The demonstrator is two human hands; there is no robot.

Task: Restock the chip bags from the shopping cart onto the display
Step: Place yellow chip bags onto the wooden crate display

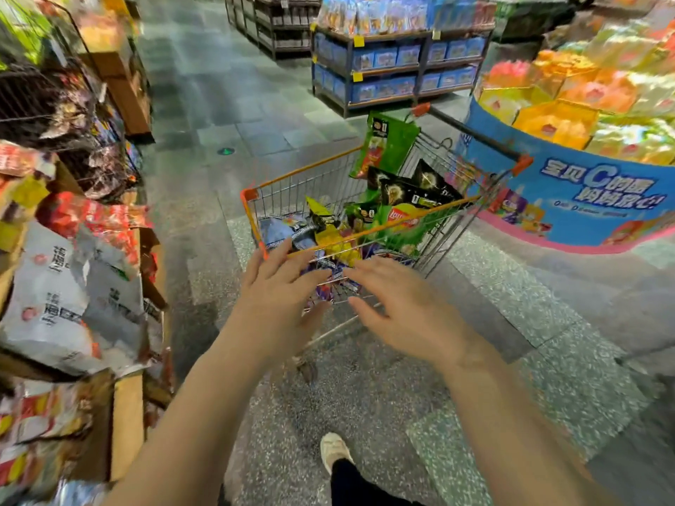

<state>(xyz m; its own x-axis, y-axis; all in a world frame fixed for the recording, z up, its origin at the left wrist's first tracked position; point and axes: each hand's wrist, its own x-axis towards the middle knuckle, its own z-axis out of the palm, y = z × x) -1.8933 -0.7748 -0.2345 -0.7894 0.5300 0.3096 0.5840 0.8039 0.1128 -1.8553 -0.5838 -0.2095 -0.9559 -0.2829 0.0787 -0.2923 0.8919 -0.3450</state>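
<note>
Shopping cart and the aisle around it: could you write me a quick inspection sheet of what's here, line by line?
Surface: speckled grey floor; a shoe shows below.
Job's things: orange-rimmed shopping cart holding mixed chip bags; a green bag stands tallest, black bags beside it.
Display: cardboard boxes of white and red snack bags on the left.
Clutter: nothing seen on the floor.
Grips: left hand and right hand open, reaching at the cart's near end, holding nothing.
Cables: nothing seen.
Surroundings: blue round promo stand right; shelf of blue boxes behind.
</note>
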